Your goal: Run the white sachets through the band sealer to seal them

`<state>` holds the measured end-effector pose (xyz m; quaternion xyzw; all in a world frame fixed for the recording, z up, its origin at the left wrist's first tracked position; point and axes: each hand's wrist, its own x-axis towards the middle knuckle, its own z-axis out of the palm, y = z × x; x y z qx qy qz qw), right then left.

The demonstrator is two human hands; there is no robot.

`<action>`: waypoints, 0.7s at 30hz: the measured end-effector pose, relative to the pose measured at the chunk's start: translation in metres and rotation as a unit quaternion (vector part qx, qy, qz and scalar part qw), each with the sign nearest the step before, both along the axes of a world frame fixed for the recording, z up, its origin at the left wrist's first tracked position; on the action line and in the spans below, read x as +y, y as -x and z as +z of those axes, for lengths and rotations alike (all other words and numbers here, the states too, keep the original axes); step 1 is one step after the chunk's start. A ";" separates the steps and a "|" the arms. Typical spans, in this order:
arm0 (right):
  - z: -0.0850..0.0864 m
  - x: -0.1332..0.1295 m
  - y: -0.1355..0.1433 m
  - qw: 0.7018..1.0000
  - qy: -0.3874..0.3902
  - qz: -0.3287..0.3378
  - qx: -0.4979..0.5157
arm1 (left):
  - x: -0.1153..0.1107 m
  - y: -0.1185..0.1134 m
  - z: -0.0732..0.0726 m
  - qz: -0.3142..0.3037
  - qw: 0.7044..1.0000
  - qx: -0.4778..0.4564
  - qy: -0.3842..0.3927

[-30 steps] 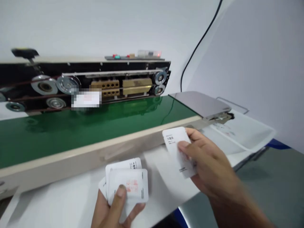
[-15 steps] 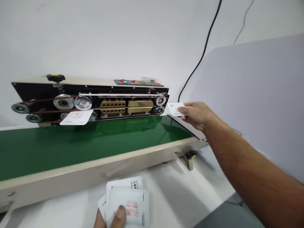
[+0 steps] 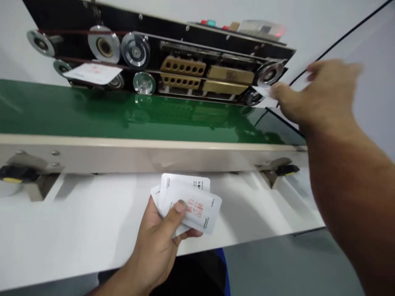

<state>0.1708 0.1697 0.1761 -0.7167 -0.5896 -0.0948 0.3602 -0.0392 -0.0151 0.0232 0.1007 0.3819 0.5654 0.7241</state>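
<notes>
Left hand (image 3: 160,242) gripping a fanned stack of white sachets (image 3: 191,203) above the white worktop (image 3: 61,222), right hand (image 3: 311,98) pinching one sachet (image 3: 262,91) at the sealing machine (image 3: 185,70) infeed, beside the green belt (image 3: 123,115), another sachet (image 3: 92,73) farther left under the rollers.

The glossy flat conveyor belt (image 3: 123,115) is deep green, edged by a cream metal frame (image 3: 148,154). The black sealer housing (image 3: 173,37) carries silver wheels and brass blocks (image 3: 183,65). The flat white sachets (image 3: 193,205) bear red print, over a white worktop (image 3: 77,222).
</notes>
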 end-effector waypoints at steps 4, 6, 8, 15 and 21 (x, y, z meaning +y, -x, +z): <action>-0.041 -0.077 0.030 0.965 -0.158 0.139 -0.153 | 0.001 0.002 -0.001 -0.009 1.000 -0.011 -0.022; -0.071 -0.116 0.045 0.952 -0.079 0.233 -0.180 | 0.002 0.002 -0.003 -0.006 0.999 -0.020 -0.026; -0.101 -0.143 0.054 0.929 -0.015 0.338 -0.151 | 0.003 0.001 -0.006 0.004 0.999 -0.038 -0.026; -0.154 -0.161 0.054 0.894 0.164 0.340 0.241 | 0.005 0.000 -0.003 0.035 0.997 -0.068 0.003; -0.144 -0.158 0.037 0.861 0.282 0.302 0.297 | 0.007 -0.002 0.008 0.049 0.998 -0.034 0.036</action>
